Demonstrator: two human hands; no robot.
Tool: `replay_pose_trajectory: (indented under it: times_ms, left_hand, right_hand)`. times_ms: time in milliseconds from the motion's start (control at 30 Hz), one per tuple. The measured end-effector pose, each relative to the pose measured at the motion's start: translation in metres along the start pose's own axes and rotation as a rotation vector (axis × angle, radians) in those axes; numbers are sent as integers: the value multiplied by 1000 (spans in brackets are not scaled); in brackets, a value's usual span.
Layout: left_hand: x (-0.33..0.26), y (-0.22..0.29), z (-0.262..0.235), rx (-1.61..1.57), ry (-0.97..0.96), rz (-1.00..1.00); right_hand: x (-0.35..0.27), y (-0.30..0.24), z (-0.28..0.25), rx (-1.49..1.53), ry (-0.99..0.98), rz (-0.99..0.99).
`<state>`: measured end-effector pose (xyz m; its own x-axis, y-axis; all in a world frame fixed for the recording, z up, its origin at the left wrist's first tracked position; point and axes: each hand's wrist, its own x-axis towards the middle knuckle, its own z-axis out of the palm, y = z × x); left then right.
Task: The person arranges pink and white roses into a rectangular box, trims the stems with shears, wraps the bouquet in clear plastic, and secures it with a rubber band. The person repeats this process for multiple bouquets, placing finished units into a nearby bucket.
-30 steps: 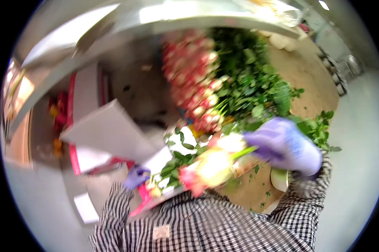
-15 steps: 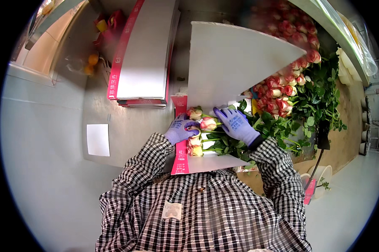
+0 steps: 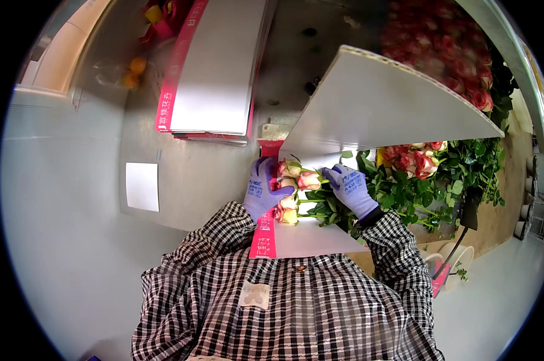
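Note:
Several pink-and-cream roses lie in a row on an opened white cardboard wrap with a pink printed edge strip. My left hand, in a purple-palmed glove, curls round the upper flower heads, thumb across them and fingers at the pink strip. My right hand, gloved alike, is closed with bent fingers at the stem of the rose lying furthest right; the fingertips partly hide that stem. Beyond both hands the wrap's raised white flap stands tilted, covering part of the flowers behind it.
A stack of white cardboard wraps with pink edges lies at the back left. A white paper sheet lies on the metal table's left. Many roses are heaped at the back right, with leafy stems nearer. White buckets stand at lower right.
The raised flap has swung toward the right and leans over more of the heaped roses. My right hand's fingers have bent in from a flatter pose. My left hand stays at the rose heads.

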<state>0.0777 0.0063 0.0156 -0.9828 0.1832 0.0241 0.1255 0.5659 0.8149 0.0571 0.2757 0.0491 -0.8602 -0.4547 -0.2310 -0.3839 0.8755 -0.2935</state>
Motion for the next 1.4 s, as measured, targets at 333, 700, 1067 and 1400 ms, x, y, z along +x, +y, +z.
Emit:
replay_pose_trajectory:
  times_ms: [333,700,1067,1400]
  left_hand:
    - [20,1,-9,64,-253,30]
    - [13,-1,12,89,56,-41]
    - [11,1,18,153,162,-16]
    - [18,-4,16,52,193,-159]
  right_hand:
    - [-9,-8,-48,906,49,43]
    - [42,-33,14,-59,267,-74]
    - [56,-35,17,-311,244,-221]
    - [21,-72,-148,1268,824,211]
